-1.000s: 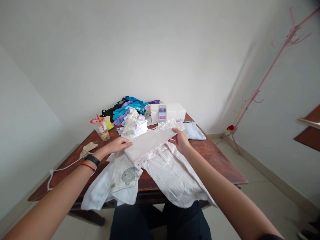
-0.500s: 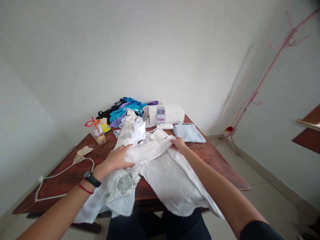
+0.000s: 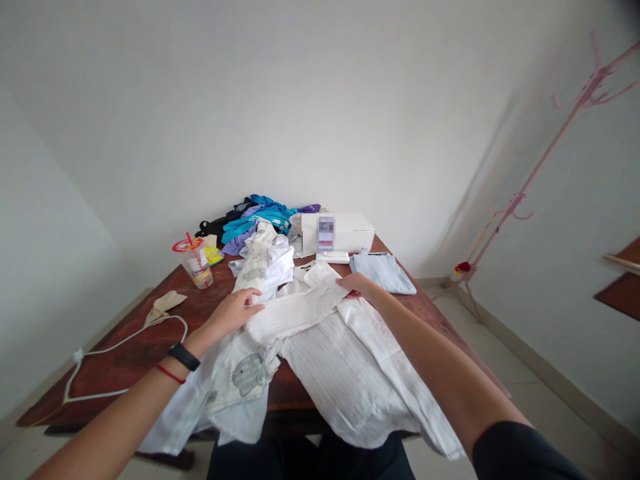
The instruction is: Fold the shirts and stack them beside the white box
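Note:
A white pin-striped shirt [image 3: 345,373] lies across the near edge of the wooden table [image 3: 125,353] and hangs over it. Its folded sleeve band [image 3: 295,310] runs across the top. My left hand [image 3: 233,313] rests flat on the left end of that band, fingers spread. My right hand [image 3: 356,285] pinches the right end of the band. Under the left side lies a white garment with a grey elephant print [image 3: 247,370].
At the back stand a white box [image 3: 340,230], a heap of blue, purple and black clothes [image 3: 255,217] and a folded light-blue garment [image 3: 383,272]. A plastic cup with a red straw [image 3: 197,263] and a white cord [image 3: 115,347] sit left. A pink coat stand [image 3: 525,193] rises at right.
The folded sleeve band, held up off the shirt a second ago, now lies down flat on it. Both hands have come lower with it.

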`<state>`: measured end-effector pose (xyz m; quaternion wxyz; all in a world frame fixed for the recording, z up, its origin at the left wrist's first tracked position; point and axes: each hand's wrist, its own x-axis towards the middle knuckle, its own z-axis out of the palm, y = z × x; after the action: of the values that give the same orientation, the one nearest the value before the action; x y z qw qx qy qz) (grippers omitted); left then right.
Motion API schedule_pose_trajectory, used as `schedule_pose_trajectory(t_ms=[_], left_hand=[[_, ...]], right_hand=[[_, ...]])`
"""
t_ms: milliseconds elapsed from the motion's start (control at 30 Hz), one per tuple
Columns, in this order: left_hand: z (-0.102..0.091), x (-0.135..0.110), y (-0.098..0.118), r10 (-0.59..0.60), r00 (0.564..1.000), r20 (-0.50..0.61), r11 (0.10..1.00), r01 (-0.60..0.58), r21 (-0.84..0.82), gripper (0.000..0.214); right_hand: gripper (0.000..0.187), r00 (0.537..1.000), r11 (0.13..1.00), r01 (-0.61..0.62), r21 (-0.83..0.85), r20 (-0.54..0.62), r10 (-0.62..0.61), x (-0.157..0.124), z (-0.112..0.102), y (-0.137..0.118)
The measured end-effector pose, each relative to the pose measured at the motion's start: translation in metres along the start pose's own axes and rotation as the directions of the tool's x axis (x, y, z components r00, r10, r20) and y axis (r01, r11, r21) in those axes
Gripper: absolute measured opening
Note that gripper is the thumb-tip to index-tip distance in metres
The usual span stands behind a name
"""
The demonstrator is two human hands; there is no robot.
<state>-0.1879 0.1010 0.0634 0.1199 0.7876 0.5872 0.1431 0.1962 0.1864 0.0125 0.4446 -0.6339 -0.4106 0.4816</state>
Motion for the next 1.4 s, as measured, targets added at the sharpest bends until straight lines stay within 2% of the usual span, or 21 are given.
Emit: schedule_pose_trajectory(t_ms=[167, 267, 400, 533, 667, 767, 833, 967, 1067, 1100, 1167, 1233, 1267, 1333, 1400], left_hand=[[0.004, -0.025, 0.019, -0.029, 0.999, 0.013, 0.969, 0.025, 0.246, 0.095], [0.006, -0.037, 0.028, -0.03, 0.997, 0.071, 0.94, 0.003, 0.342, 0.104], [0.006, -0.04, 0.029, -0.076, 0.989, 0.124, 0.938, 0.029, 0.346, 0.102], [0.005, -0.042, 0.023, 0.04, 0.995, 0.087, 0.956, -0.063, 0.288, 0.096], [0.005, -0.042, 0.012, 0.084, 0.987, 0.14, 0.973, -0.112, 0.203, 0.089], [0.004, -0.035, 0.002, 0.085, 0.995, 0.052, 0.987, -0.091, 0.133, 0.073], [0.003, -0.026, -0.004, 0.034, 0.999, -0.009, 0.999, -0.034, 0.042, 0.064], [-0.003, -0.006, -0.012, -0.091, 0.996, -0.009, 0.995, 0.091, -0.049, 0.054], [-0.008, 0.005, -0.012, -0.098, 0.994, 0.055, 0.991, 0.102, -0.083, 0.052], [-0.009, 0.008, -0.01, -0.091, 0.991, 0.094, 0.986, 0.103, -0.13, 0.052], [-0.01, 0.012, -0.005, -0.088, 0.98, 0.181, 0.952, 0.136, -0.275, 0.052], [-0.011, 0.015, 0.005, -0.111, 0.963, 0.245, 0.869, 0.213, -0.446, 0.048], [-0.011, 0.016, 0.01, -0.128, 0.957, 0.262, 0.813, 0.253, -0.525, 0.044], [-0.011, 0.017, 0.024, -0.156, 0.945, 0.287, 0.683, 0.313, -0.66, 0.035], [-0.012, 0.019, 0.037, -0.176, 0.931, 0.319, 0.549, 0.361, -0.754, 0.029]], right_hand=[[0.013, 0.982, 0.942, 0.17, -0.29, -0.032, -0.187, 0.013, 0.007, 0.009], [0.009, 0.962, 0.871, 0.232, -0.432, -0.03, -0.271, 0.013, 0.01, 0.018], [0.006, 0.935, 0.777, 0.292, -0.557, -0.004, -0.354, 0.009, 0.016, 0.029], [0.016, 0.907, 0.718, 0.317, -0.62, -0.023, -0.42, 0.006, 0.017, 0.03], [0.019, 0.894, 0.675, 0.316, -0.667, -0.03, -0.448, 0.002, 0.014, 0.027], [0.022, 0.894, 0.643, 0.307, -0.701, -0.019, -0.447, -0.005, 0.015, 0.022], [0.027, 0.894, 0.621, 0.305, -0.722, -0.008, -0.449, -0.012, 0.019, 0.017], [0.043, 0.868, 0.557, 0.36, -0.748, 0.05, -0.493, -0.042, 0.038, 0.005], [0.045, 0.844, 0.516, 0.463, -0.72, 0.181, -0.504, -0.087, 0.06, 0.003], [0.045, 0.827, 0.509, 0.522, -0.685, 0.259, -0.499, -0.106, 0.068, 0.004], [0.055, 0.75, 0.574, 0.662, -0.483, 0.439, -0.495, -0.145, 0.086, 0.009], [0.079, 0.692, 0.637, 0.701, -0.322, 0.523, -0.497, -0.179, 0.104, 0.014], [0.095, 0.69, 0.678, 0.682, -0.273, 0.548, -0.473, -0.193, 0.112, 0.017], [0.118, 0.722, 0.752, 0.616, -0.235, 0.551, -0.418, -0.209, 0.127, 0.019], [0.122, 0.77, 0.79, 0.567, -0.235, 0.492, -0.406, -0.213, 0.137, 0.02]])
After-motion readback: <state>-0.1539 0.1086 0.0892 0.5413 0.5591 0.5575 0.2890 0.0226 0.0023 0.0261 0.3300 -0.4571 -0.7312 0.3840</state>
